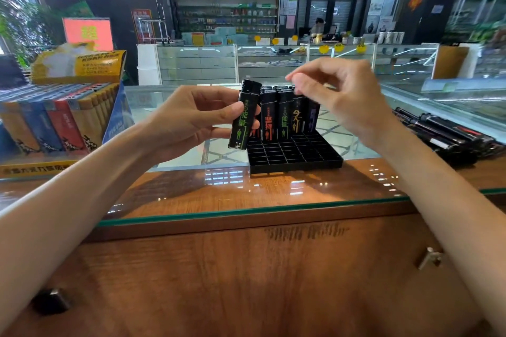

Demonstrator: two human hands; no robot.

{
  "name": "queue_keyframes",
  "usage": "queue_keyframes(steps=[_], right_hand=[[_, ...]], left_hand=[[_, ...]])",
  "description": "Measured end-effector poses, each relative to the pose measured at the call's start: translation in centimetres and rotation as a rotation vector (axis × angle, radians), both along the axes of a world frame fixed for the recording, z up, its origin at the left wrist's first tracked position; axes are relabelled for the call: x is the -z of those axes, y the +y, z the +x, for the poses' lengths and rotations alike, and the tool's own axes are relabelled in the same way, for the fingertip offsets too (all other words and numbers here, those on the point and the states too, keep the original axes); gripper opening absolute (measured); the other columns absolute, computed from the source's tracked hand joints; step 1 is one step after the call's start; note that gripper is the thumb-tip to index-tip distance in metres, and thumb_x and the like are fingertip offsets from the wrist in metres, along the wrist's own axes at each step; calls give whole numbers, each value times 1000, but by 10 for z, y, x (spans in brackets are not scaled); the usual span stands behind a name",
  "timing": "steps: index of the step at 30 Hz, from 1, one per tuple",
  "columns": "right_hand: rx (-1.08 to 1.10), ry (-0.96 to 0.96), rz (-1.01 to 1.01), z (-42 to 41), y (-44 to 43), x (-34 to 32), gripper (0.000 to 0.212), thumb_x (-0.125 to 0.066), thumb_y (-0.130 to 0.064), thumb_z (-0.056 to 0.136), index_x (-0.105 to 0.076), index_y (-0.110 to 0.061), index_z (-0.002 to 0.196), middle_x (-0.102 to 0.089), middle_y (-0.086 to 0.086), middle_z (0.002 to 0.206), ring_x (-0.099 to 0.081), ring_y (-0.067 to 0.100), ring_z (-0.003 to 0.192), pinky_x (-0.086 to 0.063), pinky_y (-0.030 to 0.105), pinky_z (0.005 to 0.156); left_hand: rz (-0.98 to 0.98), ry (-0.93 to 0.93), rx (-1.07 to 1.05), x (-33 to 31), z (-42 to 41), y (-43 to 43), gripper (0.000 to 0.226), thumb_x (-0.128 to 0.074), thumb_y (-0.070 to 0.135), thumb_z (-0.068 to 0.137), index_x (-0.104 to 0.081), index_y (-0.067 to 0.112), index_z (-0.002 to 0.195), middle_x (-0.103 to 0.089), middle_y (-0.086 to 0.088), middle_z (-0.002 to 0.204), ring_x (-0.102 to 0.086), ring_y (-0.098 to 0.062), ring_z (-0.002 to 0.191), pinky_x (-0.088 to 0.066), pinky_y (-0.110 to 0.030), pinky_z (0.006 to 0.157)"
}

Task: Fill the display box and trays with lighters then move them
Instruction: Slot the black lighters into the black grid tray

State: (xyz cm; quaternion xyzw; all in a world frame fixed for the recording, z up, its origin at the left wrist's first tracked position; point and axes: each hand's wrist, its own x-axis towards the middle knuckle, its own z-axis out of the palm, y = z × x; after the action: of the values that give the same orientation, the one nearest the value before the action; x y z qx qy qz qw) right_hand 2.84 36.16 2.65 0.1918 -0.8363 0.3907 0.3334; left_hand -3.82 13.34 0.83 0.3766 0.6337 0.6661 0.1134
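Lighters (284, 115): black, standing upright in the rear rows of the black grid tray (295, 154).
Hidden: behind the front standing row only caps show, packed too close for me to count; the print is too small to read.
Count: five in that front standing row, printed red, green, orange and purple; the leftmost is mostly covered by the one I hold.
Tray cells: the rows nearest me hold nothing.
Held lighter (243, 115): one, black with green print, slightly tilted, just at the tray's left edge and raised off the bench (246, 191).
Left hand (191, 120): thumb in front, fingers behind, clamped round the held lighter's middle, palm facing the tray.
Right hand (334, 93): above the tray's standing lighters, fingers loosely bent, tips blurred; I see nothing in it and cannot tell whether it touches the caps.
Display box (54, 117): well left of the tray, filled with rows of blue, red and yellow lighters, cut off by the left edge.
Dark bundle (443, 131): right of the tray, long black pieces, hard to make out.
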Motion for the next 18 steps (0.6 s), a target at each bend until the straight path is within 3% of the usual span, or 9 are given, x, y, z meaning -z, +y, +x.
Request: queue_keyframes(steps=[5,8,10,12,13,18], right_hand=[[-181,-109,-31,4,-31,0,14,-66,-22,85,-70,-13,95,-71,5,89,-66,22,84,-54,37,82],[-253,-142,-104,4,-33,-1,12,-68,-17,83,-70,-11,93,-71,14,89,-64,33,86,-53,43,82],[-308,-181,-136,5,-32,-2,11,-67,-13,83,-70,-9,93,-70,13,87,-65,29,79,-55,33,73],[-350,-220,-162,6,-30,-2,11,-65,-10,84,-68,-7,94,-69,5,81,-63,9,69,-48,15,62],[-357,-229,-170,7,-29,-2,10,-64,-9,84,-67,-6,94,-67,2,79,-60,2,65,-44,12,59],[-355,-247,-240,12,-14,-11,8,-62,-11,85,-65,-6,91,-63,4,72,-53,12,62,-44,20,57]], left_hand=[[3,-1,7,2,4,4,33,-73,17,63,-71,3,93,-75,-9,89,-72,-19,82,-59,-31,67],[6,-6,-8,2,7,4,33,-75,16,59,-70,1,88,-75,-8,84,-71,-18,77,-59,-30,65],[-11,2,-19,2,8,4,45,-81,21,56,-66,-3,91,-74,-9,85,-71,-19,78,-60,-33,70],[-27,3,-27,1,10,4,52,-89,30,49,-70,2,89,-74,-9,86,-70,-18,78,-59,-33,73],[-32,8,-30,0,11,4,52,-91,35,47,-73,6,86,-74,-8,86,-70,-18,78,-59,-32,72],[-45,73,-48,3,23,5,31,-79,32,63,-76,13,86,-74,-10,88,-71,-23,82,-57,-31,73]])
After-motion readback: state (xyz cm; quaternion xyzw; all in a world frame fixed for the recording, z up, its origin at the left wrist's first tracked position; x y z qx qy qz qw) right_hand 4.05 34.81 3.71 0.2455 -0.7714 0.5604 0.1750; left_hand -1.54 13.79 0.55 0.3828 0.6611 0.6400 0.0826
